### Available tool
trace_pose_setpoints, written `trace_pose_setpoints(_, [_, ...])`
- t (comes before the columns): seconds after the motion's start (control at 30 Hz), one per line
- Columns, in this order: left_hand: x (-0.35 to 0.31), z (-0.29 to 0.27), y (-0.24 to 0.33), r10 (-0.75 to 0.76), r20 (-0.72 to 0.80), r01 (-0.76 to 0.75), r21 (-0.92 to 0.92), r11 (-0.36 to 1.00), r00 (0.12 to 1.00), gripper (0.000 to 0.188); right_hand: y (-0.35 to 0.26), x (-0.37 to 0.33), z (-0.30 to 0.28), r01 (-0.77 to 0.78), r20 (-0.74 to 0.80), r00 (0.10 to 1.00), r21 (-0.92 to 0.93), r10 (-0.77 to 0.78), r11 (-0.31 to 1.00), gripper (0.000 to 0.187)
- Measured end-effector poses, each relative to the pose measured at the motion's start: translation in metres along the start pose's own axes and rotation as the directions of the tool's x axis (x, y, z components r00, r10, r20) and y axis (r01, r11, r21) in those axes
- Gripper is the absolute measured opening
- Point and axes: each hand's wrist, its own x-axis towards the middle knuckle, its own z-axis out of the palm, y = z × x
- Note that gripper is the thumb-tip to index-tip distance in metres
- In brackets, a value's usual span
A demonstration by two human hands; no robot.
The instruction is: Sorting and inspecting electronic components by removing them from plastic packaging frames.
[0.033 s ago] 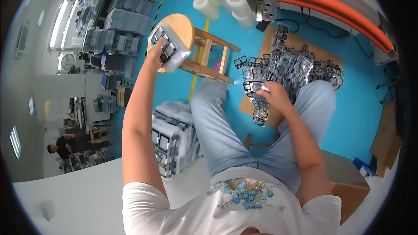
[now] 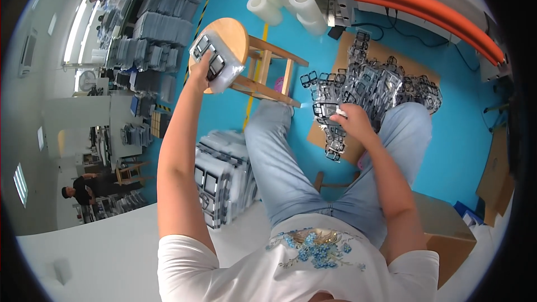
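Left hand: the person's left hand (image 2: 200, 71) is on the bagged piece (image 2: 224, 72); one digit lies over its face, others hidden, cannot tell how firmly it grips.
Bagged piece: flat, black-rimmed panes side by side, pale greyish centres, wrapped in clear, wrinkled, glossy film; loose film spreads at its lower right end.
Bagged piece, place: on the round wooden stool (image 2: 230, 29), tilted across the seat, lower right end at the seat's edge.
Right hand: right hand (image 2: 356, 121) has its fingers narrow, bent together, pinching the right end of a black-framed piece (image 2: 325, 111); small white bit at the fingertips, too small to tell.
Black-framed piece: dark rim with rounded corners, lighter shiny middle; at the near left side of the pile.
Pile: heaped pile (image 2: 376, 86) of similar black frames, jumbled at all angles, with shiny clear film among them, on a brown cardboard sheet (image 2: 343, 56).
Stack: layered stack (image 2: 221, 159) of film-wrapped black frames beside the person's left leg.
Beyond: white rolls (image 2: 302, 1) stand past the stool; long orange rollers (image 2: 425, 8) at upper right.
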Motion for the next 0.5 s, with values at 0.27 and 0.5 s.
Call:
trace_pose_setpoints(0.27, [-0.085,0.095,-0.022,0.538,-0.248,0.021,0.919,0.393,0.806,0.133,0.005,-0.009,-0.002,-0.035,-0.002,0.999,-0.027,0.035,0.999,0.038])
trace_pose_setpoints(0.5, [-0.103,0.078,-0.029,0.751,0.028,-0.087,0.995,0.039,0.659,0.108,-0.001,-0.005,-0.006,-0.001,-0.014,1.000,-0.022,0.001,1.000,0.038])
